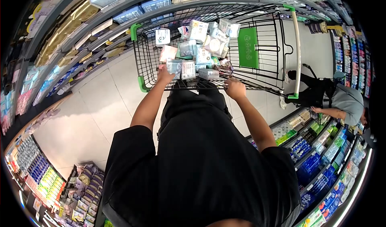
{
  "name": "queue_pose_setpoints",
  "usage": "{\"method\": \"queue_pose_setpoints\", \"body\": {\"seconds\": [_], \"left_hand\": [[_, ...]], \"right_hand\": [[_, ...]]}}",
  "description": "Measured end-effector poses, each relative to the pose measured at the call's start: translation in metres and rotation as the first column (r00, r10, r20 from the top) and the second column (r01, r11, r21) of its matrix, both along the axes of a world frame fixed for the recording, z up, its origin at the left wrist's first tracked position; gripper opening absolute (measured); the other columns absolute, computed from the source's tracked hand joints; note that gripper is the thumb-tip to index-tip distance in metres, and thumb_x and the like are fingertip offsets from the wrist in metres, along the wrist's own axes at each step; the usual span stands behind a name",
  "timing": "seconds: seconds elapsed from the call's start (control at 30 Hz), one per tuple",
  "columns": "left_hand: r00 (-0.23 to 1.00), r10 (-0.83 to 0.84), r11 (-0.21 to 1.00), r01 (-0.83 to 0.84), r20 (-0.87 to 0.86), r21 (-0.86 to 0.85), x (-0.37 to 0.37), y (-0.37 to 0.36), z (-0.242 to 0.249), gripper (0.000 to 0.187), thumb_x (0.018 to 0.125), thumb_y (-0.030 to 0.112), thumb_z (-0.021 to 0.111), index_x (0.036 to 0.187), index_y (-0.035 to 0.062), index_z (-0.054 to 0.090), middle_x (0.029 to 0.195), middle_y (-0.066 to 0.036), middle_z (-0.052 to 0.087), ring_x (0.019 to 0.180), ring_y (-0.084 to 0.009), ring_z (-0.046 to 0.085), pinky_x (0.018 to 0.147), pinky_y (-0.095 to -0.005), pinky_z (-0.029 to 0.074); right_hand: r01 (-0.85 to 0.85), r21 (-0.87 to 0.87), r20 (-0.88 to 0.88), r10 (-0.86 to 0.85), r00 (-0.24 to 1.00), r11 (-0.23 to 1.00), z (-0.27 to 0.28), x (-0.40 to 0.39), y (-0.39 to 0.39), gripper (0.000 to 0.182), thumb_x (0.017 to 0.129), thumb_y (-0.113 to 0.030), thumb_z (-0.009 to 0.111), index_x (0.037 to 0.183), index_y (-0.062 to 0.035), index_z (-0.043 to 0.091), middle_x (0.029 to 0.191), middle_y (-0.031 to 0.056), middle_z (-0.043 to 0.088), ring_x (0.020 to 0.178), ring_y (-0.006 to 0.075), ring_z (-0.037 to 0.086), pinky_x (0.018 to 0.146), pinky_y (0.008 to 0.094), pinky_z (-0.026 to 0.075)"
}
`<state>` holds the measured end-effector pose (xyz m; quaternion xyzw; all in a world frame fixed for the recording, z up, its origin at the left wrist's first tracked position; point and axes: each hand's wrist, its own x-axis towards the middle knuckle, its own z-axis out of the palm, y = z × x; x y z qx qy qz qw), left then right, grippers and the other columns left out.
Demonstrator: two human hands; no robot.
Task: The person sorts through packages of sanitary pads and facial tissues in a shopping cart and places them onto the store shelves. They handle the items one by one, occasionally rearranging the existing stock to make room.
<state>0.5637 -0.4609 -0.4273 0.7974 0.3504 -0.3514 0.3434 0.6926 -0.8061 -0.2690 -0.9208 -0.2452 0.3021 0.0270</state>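
Observation:
A black wire shopping cart with green corners stands across in front of me, and packaged goods are piled in it. My left hand is at the cart's near side, its fingers by a light blue pack; whether they hold the pack or the wire is too small to tell. My right hand has its fingers closed over the cart's near top rim, right of a grey-blue pack. A white pack stands between the two hands.
Shelves of packaged goods run along the far side and left. More shelves stand at the lower right. A person in a grey shirt bends near them. A display of purple packs stands at the lower left.

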Motion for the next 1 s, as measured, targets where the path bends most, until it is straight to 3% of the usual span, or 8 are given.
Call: {"method": "queue_pose_setpoints", "body": {"seconds": [0.13,0.3,0.33,0.4,0.53,0.7,0.8,1.0], "left_hand": [[0.997,0.082,0.996,-0.082,0.015,0.025,0.0,-0.004,-0.014,0.089,0.069,0.039,0.076,0.135,-0.0009,0.032,0.129,-0.026,0.044,0.119,-0.0379,0.049,0.099,-0.041,0.044],[0.985,0.172,0.978,-0.173,-0.018,-0.12,0.001,0.001,-0.036,0.089,0.065,0.041,0.08,0.128,-0.0067,0.039,0.124,-0.025,0.055,0.109,-0.0318,0.059,0.089,-0.0376,0.05],[0.973,0.22,0.972,-0.212,0.07,-0.099,-0.008,0.0,-0.058,0.075,0.062,0.036,0.083,0.118,-0.0023,0.053,0.105,-0.017,0.067,0.096,-0.0269,0.065,0.083,-0.0356,0.051],[0.983,0.184,0.975,-0.183,-0.001,-0.126,-0.009,0.005,-0.063,0.07,0.061,0.036,0.084,0.114,-0.0011,0.056,0.102,-0.016,0.068,0.093,-0.0261,0.066,0.081,-0.0352,0.052],[0.991,0.132,0.978,-0.134,-0.029,-0.157,0.003,0.011,-0.031,0.082,0.065,0.042,0.078,0.12,-0.0099,0.047,0.115,-0.026,0.06,0.108,-0.0342,0.06,0.089,-0.0393,0.049],[0.975,0.031,0.986,-0.066,0.219,0.152,0.008,-0.006,-0.01,0.07,0.075,0.04,0.07,0.125,-0.0025,0.048,0.117,-0.025,0.057,0.114,-0.0382,0.053,0.097,-0.0406,0.044],[0.986,0.107,0.989,-0.093,0.126,-0.114,0.018,-0.007,0.008,0.063,0.076,0.039,0.07,0.121,-0.0011,0.053,0.115,-0.022,0.059,0.111,-0.0352,0.056,0.094,-0.0413,0.046],[0.942,0.288,0.919,-0.22,0.175,-0.327,0.021,-0.028,0.035,0.056,0.08,0.035,0.071,0.118,-0.002,0.055,0.109,-0.017,0.065,0.101,-0.0253,0.064,0.088,-0.0338,0.049]], "right_hand": [[-0.026,-0.012,-0.066,0.025,0.997,1.0,0.005,0.005,0.0,0.024,0.078,-0.029,0.067,0.1,-0.0189,0.069,0.099,0.0041,0.067,0.089,0.0253,0.066,0.073,0.0395,0.054],[-0.076,0.085,-0.447,0.106,0.888,0.993,-0.013,0.024,-0.014,0.061,0.073,-0.041,0.074,0.126,-0.0163,0.057,0.122,0.012,0.06,0.114,0.0313,0.056,0.097,0.0406,0.046],[0.011,0.168,-0.554,0.085,0.828,0.986,-0.01,0.032,-0.013,0.067,0.073,-0.041,0.075,0.128,-0.0083,0.055,0.125,0.0167,0.058,0.115,0.0323,0.055,0.098,0.0391,0.044],[0.308,0.226,-0.688,-0.073,0.722,0.924,-0.011,0.04,-0.01,0.069,0.074,-0.04,0.076,0.128,-0.0029,0.054,0.127,0.0192,0.057,0.116,0.0318,0.055,0.099,0.0381,0.043],[0.216,0.265,-0.311,-0.128,0.942,0.94,-0.017,0.062,0.009,0.058,0.075,-0.031,0.077,0.12,-0.0003,0.057,0.116,0.0213,0.058,0.11,0.0361,0.056,0.094,0.041,0.046],[0.197,0.212,-0.067,-0.187,0.98,0.957,-0.083,0.092,0.031,0.07,0.069,-0.025,0.079,0.127,-0.0011,0.048,0.128,0.0201,0.05,0.118,0.0388,0.048,0.098,0.0436,0.042],[0.178,0.147,-0.055,-0.171,0.984,0.973,-0.11,0.107,0.054,0.089,0.067,-0.025,0.081,0.14,-0.0045,0.034,0.143,0.0171,0.037,0.13,0.0374,0.035,0.105,0.0449,0.038],[0.098,-0.062,0.04,-0.096,0.995,0.993,-0.149,0.115,0.09,0.096,0.066,-0.028,0.082,0.142,-0.0083,0.028,0.139,0.0156,0.04,0.128,0.0357,0.038,0.104,0.0493,0.036]]}}
